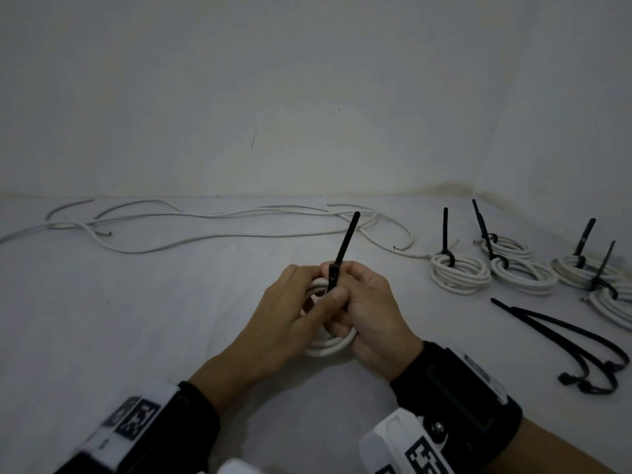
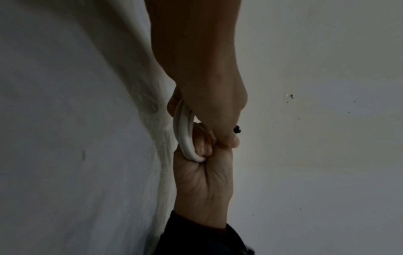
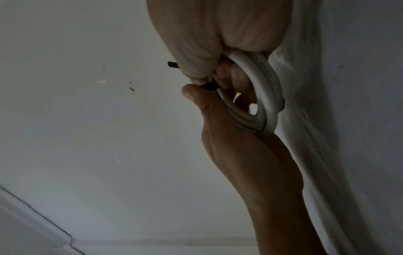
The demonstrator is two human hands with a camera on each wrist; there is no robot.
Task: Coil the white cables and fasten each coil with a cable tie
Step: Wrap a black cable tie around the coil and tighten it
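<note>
A small white cable coil [image 1: 329,347] is held just above the white sheet at the centre, between both hands. A black cable tie [image 1: 345,244] stands up from its far side, its tail pointing up and right. My left hand [image 1: 297,302] has fingers through the coil [image 3: 266,89], and its thumb presses the tie's strap [image 3: 210,87] against the cable. My right hand [image 1: 369,302] curls round the near side of the coil [image 2: 183,134] and pinches the tie by its head. Most of the coil is hidden under the hands.
Loose white cables [image 1: 205,230] trail along the back left by the wall [image 1: 307,97]. Several tied coils [image 1: 458,271] with upright black tie tails lie at the right. Spare black ties [image 1: 581,340] lie near the right edge.
</note>
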